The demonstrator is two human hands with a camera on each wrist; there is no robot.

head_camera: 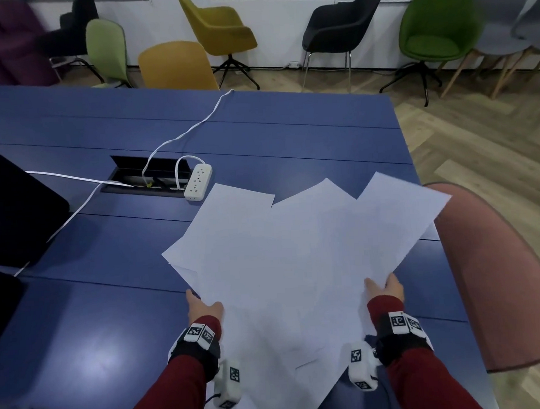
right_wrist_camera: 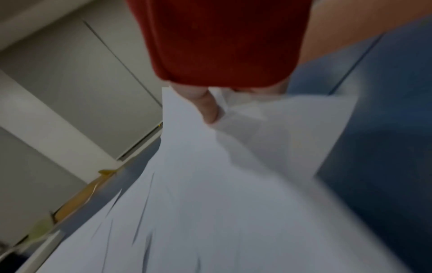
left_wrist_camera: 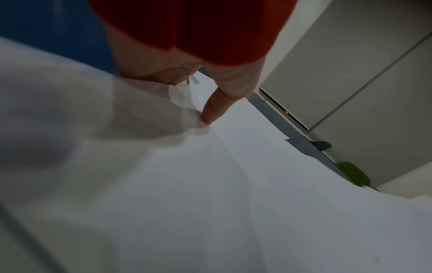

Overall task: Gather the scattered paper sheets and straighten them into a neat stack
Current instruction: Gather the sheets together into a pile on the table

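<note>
White paper sheets [head_camera: 284, 260] lie fanned and overlapping, gripped from both sides above the blue table [head_camera: 290, 131]. The left hand [head_camera: 203, 308] holds the left edge of the fan; the right hand [head_camera: 387, 287] holds the right edge. In the left wrist view the thumb [left_wrist_camera: 214, 109] presses down on top of the sheets [left_wrist_camera: 233, 184] while the remaining fingers sit beneath the paper, showing only as a shadow through it, so this hand pinches the sheets. The right wrist view shows the same arrangement: 1 digit [right_wrist_camera: 209, 110] lies on top of the sheets [right_wrist_camera: 210, 194] and the rest are hidden under the paper, clamped on it. At least 3 separate corners point away from the fingers, unaligned, and the near end of the fan hangs past the table edge toward the person. Whether the far corners touch the table cannot be told.

Beyond the fingers of the left hand, a white power strip [head_camera: 198, 181] sits just beside the farthest left corner of the sheets, next to an open cable hatch [head_camera: 148, 176]. A dark laptop [head_camera: 15, 205] lies well apart to the left. To the right of the right hand stands a pink chair [head_camera: 500, 270]. Both forearms carry red sleeves [head_camera: 412, 381].
</note>
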